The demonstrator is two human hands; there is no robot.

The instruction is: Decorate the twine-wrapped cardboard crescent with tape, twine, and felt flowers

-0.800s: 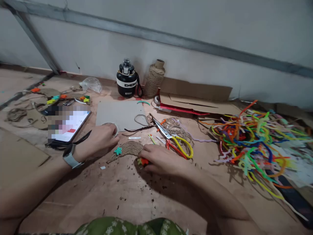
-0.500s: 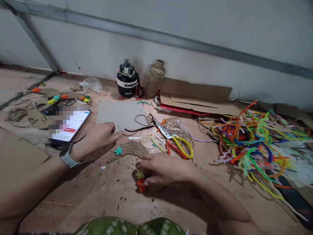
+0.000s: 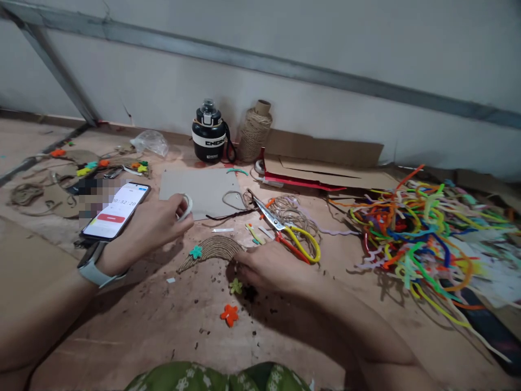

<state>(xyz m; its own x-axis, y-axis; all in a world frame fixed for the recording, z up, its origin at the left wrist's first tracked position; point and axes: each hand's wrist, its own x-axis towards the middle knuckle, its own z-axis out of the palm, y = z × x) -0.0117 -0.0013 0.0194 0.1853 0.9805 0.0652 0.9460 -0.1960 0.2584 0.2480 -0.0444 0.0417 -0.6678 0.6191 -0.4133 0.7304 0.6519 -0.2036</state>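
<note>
My left hand (image 3: 169, 220) is closed around a white roll of tape (image 3: 186, 207) beside the grey board (image 3: 199, 187). Below it lies a crescent of coiled brown twine (image 3: 217, 248) with a turquoise flower (image 3: 196, 251) on its left part. My right hand (image 3: 264, 266) has its fingertips at the crescent's right end; whether they pinch anything is hidden. A yellow-green flower (image 3: 235, 287) and an orange flower (image 3: 229, 315) lie on the table just below and left of that hand. A dark flower-like piece (image 3: 249, 294) sits under its edge.
Scissors (image 3: 280, 225) lie by loose twine. Colourful pipe cleaners (image 3: 423, 233) heap at right. A phone (image 3: 116, 212) and decorated crescents stand left. Behind are a black bottle (image 3: 209, 133), a twine spool (image 3: 255, 133) and cardboard (image 3: 325, 149).
My right hand has moved up off the orange and yellow-green flowers, which now show fully. My left hand has lifted the tape roll, turning it more into view.
</note>
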